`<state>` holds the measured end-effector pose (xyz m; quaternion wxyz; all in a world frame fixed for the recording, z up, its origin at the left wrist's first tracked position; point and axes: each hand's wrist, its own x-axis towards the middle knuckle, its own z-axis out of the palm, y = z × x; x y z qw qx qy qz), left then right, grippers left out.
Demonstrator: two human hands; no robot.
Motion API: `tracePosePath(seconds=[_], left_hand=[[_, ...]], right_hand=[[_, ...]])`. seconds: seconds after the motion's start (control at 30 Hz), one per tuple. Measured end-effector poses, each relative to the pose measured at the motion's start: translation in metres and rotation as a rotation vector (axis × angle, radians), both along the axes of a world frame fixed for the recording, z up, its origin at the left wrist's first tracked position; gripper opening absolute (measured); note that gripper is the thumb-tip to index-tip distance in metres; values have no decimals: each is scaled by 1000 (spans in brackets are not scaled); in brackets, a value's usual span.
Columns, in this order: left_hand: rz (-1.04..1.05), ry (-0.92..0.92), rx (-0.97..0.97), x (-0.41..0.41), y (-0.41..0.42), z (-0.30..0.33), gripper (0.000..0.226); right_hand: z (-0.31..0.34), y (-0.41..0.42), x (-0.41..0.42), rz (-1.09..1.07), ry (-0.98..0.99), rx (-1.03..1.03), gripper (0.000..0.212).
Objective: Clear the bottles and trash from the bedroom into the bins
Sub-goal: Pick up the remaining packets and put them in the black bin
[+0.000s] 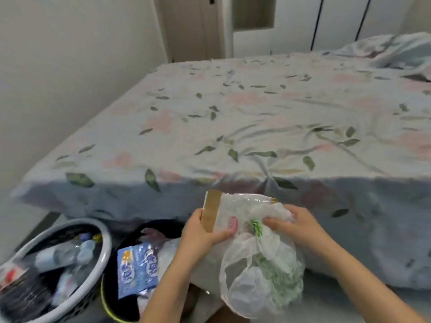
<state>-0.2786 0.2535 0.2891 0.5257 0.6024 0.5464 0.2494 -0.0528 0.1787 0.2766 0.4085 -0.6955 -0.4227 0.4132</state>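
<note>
Bedroom, floral bed (256,117) ahead. Left hand (205,231) pinches clear packet (224,213); right hand (300,226) fingers clamp white plastic bag (261,264). Best: scrunch both together, swing left over black-lined trash bin (140,257), not bottle basket (58,264), then release low.

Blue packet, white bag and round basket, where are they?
blue packet (136,270), head view, middle of its printed front.
white bag (256,276), head view, its bulging lower part.
basket (106,238), head view, right side of its pale rim.
</note>
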Motion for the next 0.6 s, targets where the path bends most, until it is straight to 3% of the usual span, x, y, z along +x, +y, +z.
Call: tracePosePath(seconds=[0.23, 0.43, 0.53, 0.6], left_hand=[[246, 16, 2, -145, 50, -15, 61], [367, 70, 64, -213, 89, -42, 59], [333, 175, 105, -207, 99, -70, 60], [256, 275, 77, -192, 101, -97, 64]], right_hand=[[-2, 98, -137, 241, -140, 22, 29], [-39, 144, -217, 220, -148, 49, 34], [-72, 157, -239, 159, -217, 17, 46], [-96, 159, -241, 167, -301, -26, 71]])
